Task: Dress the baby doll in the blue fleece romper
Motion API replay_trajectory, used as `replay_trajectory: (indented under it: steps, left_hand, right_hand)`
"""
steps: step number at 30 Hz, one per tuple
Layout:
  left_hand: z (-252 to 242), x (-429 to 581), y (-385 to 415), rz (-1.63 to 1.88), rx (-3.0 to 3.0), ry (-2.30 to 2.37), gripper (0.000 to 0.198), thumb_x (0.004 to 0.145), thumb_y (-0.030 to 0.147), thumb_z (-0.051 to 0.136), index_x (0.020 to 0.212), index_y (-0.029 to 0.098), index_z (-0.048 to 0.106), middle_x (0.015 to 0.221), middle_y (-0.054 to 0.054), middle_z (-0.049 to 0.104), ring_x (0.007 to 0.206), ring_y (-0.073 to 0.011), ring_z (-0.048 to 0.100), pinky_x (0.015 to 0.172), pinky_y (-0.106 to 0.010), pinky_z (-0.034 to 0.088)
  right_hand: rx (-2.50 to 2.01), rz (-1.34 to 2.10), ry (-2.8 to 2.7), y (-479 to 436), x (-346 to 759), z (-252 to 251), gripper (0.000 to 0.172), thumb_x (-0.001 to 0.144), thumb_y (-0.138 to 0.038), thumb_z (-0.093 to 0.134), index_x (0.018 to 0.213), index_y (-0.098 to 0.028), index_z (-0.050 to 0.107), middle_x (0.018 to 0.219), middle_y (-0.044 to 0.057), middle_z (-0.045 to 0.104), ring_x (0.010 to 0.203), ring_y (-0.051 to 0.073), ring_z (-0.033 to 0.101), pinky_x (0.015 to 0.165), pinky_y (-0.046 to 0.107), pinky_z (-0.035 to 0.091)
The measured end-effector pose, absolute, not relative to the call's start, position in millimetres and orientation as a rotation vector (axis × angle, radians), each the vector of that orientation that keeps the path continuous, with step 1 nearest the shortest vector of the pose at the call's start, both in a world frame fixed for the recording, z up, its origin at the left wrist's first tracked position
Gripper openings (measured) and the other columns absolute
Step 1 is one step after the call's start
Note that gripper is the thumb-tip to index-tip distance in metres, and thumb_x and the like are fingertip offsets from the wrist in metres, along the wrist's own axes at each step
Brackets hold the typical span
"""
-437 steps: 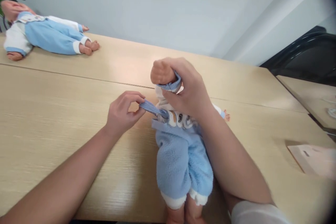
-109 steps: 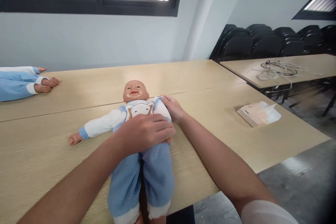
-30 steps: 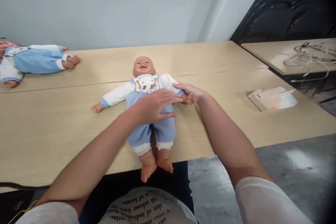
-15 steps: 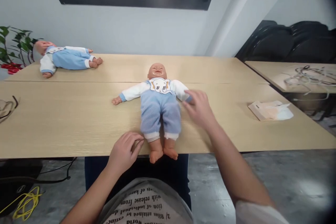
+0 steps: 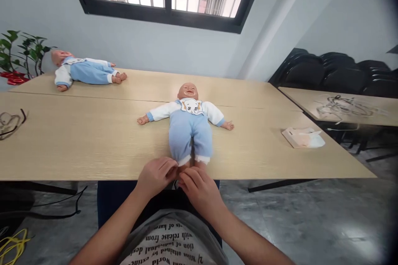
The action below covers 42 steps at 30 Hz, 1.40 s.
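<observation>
A baby doll (image 5: 190, 130) lies on its back on the wooden table, feet toward me, arms spread. It wears a pale blue and white outfit with an elephant face on the chest. My left hand (image 5: 157, 176) pinches the white trouser cuff at the doll's leg on the left. Beside it, my right hand (image 5: 199, 186) has its fingers closed around the foot of that same leg. Both of the doll's feet are mostly hidden behind my hands.
A second doll (image 5: 88, 70) in the same outfit lies at the back left, near a potted plant (image 5: 26, 51). Toward the right edge sits a tissue pack (image 5: 303, 137). Cables (image 5: 345, 107) lie on another table, and cords (image 5: 10, 124) at the far left.
My right hand has moved from the doll's arm on the right down to its foot. My left hand has shifted slightly right onto the cuff. The view has tilted up a little.
</observation>
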<state>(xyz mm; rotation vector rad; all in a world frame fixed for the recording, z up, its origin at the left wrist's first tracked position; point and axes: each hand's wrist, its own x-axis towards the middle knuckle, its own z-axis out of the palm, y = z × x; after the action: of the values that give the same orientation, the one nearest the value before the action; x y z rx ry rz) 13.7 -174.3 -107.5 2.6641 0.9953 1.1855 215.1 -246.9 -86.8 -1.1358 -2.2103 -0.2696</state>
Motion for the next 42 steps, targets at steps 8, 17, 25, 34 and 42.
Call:
replay_trajectory:
  steps: [8, 17, 25, 34, 42]
  left_hand:
    - [-106.1, 8.5, -171.6, 1.078, 2.447, 1.222, 0.008, 0.103, 0.027, 0.055, 0.107, 0.021, 0.058, 0.097, -0.005, 0.069, 0.082, -0.0195, 0.067, 0.074, -0.033, 0.053]
    - [-99.7, 21.1, -165.5, 1.083, 2.315, 1.170, 0.017, 0.100, 0.016, 0.046, 0.084, 0.022, 0.052, 0.079, -0.002, 0.059, 0.071, -0.0180, 0.059, 0.065, -0.030, 0.045]
    - [-117.3, -2.3, -178.1, 0.952, 2.569, 1.148, 0.017, 0.099, 0.022, 0.053, 0.081, 0.022, 0.054, 0.081, -0.003, 0.063, 0.076, -0.0220, 0.060, 0.072, -0.036, 0.046]
    - [-104.2, -4.0, -188.6, 1.253, 2.270, 1.215, 0.011, 0.103, 0.026, 0.051, 0.110, 0.022, 0.060, 0.106, -0.008, 0.068, 0.104, -0.0253, 0.064, 0.091, -0.041, 0.052]
    - [-83.9, 22.1, -207.1, 1.316, 2.466, 0.768, 0.029, 0.098, 0.023, 0.058, 0.127, 0.024, 0.058, 0.123, -0.011, 0.070, 0.120, -0.0294, 0.064, 0.103, -0.048, 0.052]
  right_hand:
    - [-1.122, -0.002, -1.744, -253.6, 201.3, -80.1, 0.026, 0.097, -0.022, 0.071, 0.122, -0.026, 0.065, 0.106, 0.009, 0.072, 0.099, 0.025, 0.073, 0.089, 0.043, 0.065]
    - [-1.138, 0.000, -1.637, -251.9, 189.4, -75.2, 0.025, 0.096, -0.024, 0.072, 0.120, -0.028, 0.065, 0.105, 0.009, 0.071, 0.100, 0.026, 0.073, 0.089, 0.045, 0.065]
    - [-1.189, -0.028, -1.751, -247.9, 181.6, -88.2, 0.019, 0.096, -0.032, 0.074, 0.113, -0.025, 0.068, 0.102, 0.007, 0.073, 0.096, 0.023, 0.073, 0.084, 0.038, 0.064]
    - [-1.229, -0.064, -1.982, -249.6, 169.0, -94.8, 0.008, 0.102, -0.021, 0.062, 0.108, -0.020, 0.068, 0.102, 0.007, 0.075, 0.095, 0.021, 0.073, 0.082, 0.035, 0.063]
    - [-1.201, -0.072, -1.820, -258.0, 214.9, -63.1, 0.024, 0.093, -0.012, 0.060, 0.114, -0.022, 0.067, 0.103, 0.008, 0.073, 0.096, 0.023, 0.071, 0.085, 0.039, 0.062]
